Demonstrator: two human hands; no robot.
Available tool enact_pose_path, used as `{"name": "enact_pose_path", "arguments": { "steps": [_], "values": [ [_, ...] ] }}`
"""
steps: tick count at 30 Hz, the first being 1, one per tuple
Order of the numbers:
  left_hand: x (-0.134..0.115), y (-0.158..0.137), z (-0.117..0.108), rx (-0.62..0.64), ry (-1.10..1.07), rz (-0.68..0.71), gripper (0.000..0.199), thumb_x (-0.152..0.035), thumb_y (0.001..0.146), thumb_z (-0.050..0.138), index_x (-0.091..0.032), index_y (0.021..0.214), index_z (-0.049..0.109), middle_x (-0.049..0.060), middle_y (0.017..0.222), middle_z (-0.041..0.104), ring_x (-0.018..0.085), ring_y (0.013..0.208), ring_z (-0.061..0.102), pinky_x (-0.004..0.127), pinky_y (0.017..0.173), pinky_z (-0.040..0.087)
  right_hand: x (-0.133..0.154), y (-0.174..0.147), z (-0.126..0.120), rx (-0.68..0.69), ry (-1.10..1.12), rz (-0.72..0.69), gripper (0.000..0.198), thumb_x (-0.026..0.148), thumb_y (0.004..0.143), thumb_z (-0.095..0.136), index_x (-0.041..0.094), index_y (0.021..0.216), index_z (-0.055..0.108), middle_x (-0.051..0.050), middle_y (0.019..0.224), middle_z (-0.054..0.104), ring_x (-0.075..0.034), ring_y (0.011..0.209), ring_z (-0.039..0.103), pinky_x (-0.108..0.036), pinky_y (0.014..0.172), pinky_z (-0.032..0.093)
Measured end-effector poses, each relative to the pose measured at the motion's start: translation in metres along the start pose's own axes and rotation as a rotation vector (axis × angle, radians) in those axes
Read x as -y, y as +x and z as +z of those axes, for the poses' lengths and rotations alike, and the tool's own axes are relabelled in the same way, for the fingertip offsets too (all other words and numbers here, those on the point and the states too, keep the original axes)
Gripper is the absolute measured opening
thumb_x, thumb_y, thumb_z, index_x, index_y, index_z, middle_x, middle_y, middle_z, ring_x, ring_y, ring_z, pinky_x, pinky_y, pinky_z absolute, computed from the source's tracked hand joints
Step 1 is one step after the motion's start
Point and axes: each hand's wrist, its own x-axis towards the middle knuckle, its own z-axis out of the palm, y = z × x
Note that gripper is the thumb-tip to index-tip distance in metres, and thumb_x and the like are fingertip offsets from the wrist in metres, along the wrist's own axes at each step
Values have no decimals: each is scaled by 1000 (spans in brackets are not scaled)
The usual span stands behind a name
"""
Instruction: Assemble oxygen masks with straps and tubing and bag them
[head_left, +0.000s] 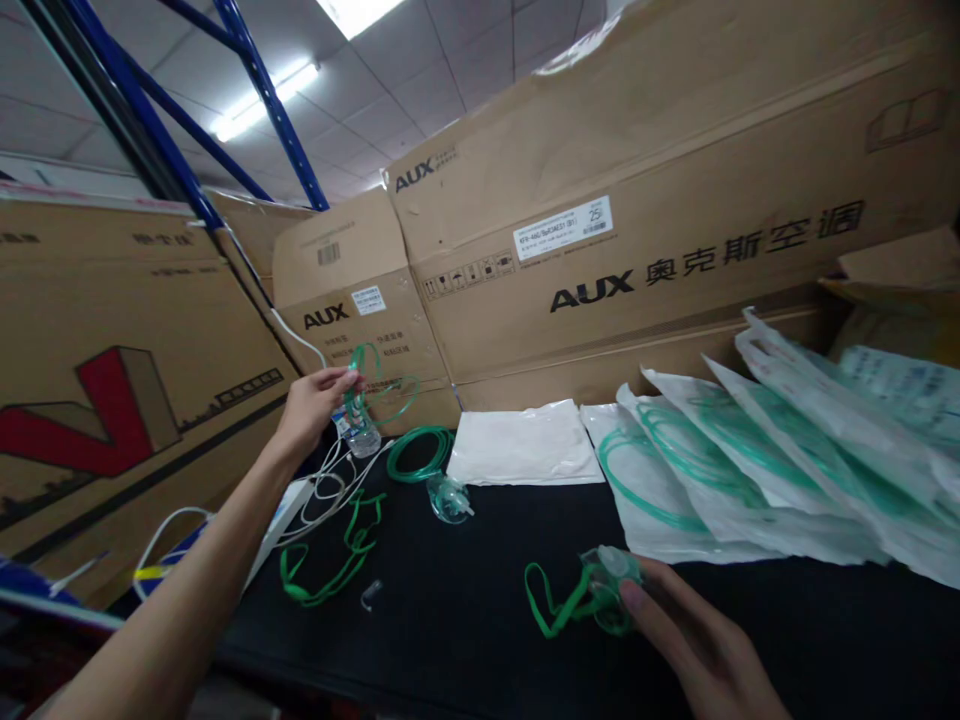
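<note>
In the head view, my left hand (319, 400) is raised at the left with its fingers pinched on thin green tubing (409, 405), which loops out to the right. Just below those fingers is a clear plastic container (363, 438); whether they touch it I cannot tell. My right hand (694, 635) holds a clear green oxygen mask (611, 585) low over the black table, and a green strap (551, 610) trails left from it. Between the hands lie a second clear mask (450, 498), coiled green tubing (420, 455), a loose green strap (352, 550) and a small clear plastic piece (371, 595).
Several white packs of green tubing (675, 470) overlap on the right. A flat white packet (525, 445) lies at the back against a large cardboard box (660, 240). White cables and a power strip (281, 520) run along the left, beside another box (112, 380).
</note>
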Motion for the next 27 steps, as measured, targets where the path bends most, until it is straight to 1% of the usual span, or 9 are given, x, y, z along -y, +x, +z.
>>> {"name": "enact_pose_path", "arguments": {
  "steps": [3, 9, 12, 15, 17, 19, 22, 25, 27],
  "values": [
    [-32, -16, -5, 9, -30, 53, 52, -53, 68, 86, -13, 101, 75, 9, 92, 80, 23, 90, 74, 26, 69, 55, -10, 0, -8, -12, 35, 45, 27, 45, 71, 86, 29, 92, 84, -3, 96, 85, -34, 103, 78, -36, 87, 66],
    [-70, -55, 1, 108, -113, 84, 55, -56, 71, 85, -13, 103, 75, 10, 96, 80, 23, 91, 75, 29, 75, 58, -46, -3, -28, -185, 164, 139, 40, 43, 72, 88, 28, 109, 81, -5, 123, 79, -35, 121, 70, -39, 83, 68],
    [-85, -82, 14, 180, -152, 65, 50, -54, 73, 85, -15, 102, 75, 11, 96, 81, 25, 89, 76, 33, 76, 60, -43, 2, -29, -140, 356, 146, 34, 48, 78, 83, 26, 103, 81, -8, 120, 80, -36, 119, 70, -49, 92, 64],
    [-94, -128, 37, 282, -71, 94, 37, -50, 79, 80, -18, 97, 76, 9, 90, 82, 26, 86, 77, 38, 80, 61, -32, 5, -32, -67, 458, 102, 31, 54, 81, 76, 25, 91, 83, -9, 104, 84, -37, 109, 75, -57, 94, 61],
    [-91, -170, 60, 370, 39, 140, 25, -44, 86, 74, -21, 97, 77, 6, 87, 82, 27, 85, 77, 40, 81, 61, -26, 1, -40, -33, 461, 98, 32, 56, 84, 72, 27, 88, 84, -9, 101, 84, -36, 103, 77, -58, 97, 59],
    [-80, -216, 89, 407, 108, 181, 16, -36, 91, 69, -24, 99, 77, 5, 94, 82, 27, 87, 77, 39, 79, 61, -25, -6, -52, -17, 415, 95, 34, 58, 89, 65, 31, 92, 84, -7, 104, 84, -35, 101, 77, -58, 99, 59],
    [-56, -279, 135, 532, 202, 180, 12, -23, 93, 68, -25, 102, 76, 6, 99, 82, 28, 90, 78, 40, 82, 61, -28, -19, -74, 12, 288, 79, 37, 60, 93, 55, 36, 95, 83, -5, 102, 85, -34, 95, 79, -55, 92, 63],
    [-43, -313, 167, 584, 354, 191, 16, -17, 86, 77, -23, 101, 77, 8, 97, 80, 32, 90, 75, 45, 81, 62, -30, -26, -95, 69, 154, 94, 42, 64, 92, 54, 35, 94, 83, -7, 97, 85, -34, 89, 80, -50, 81, 66],
    [-43, -319, 173, 582, 359, 219, 26, -19, 82, 82, -23, 107, 75, 8, 102, 78, 32, 96, 73, 46, 85, 61, -30, -26, -103, 80, 95, 115, 44, 66, 91, 53, 34, 96, 83, -8, 97, 85, -36, 87, 80, -50, 78, 66]
  ]
}}
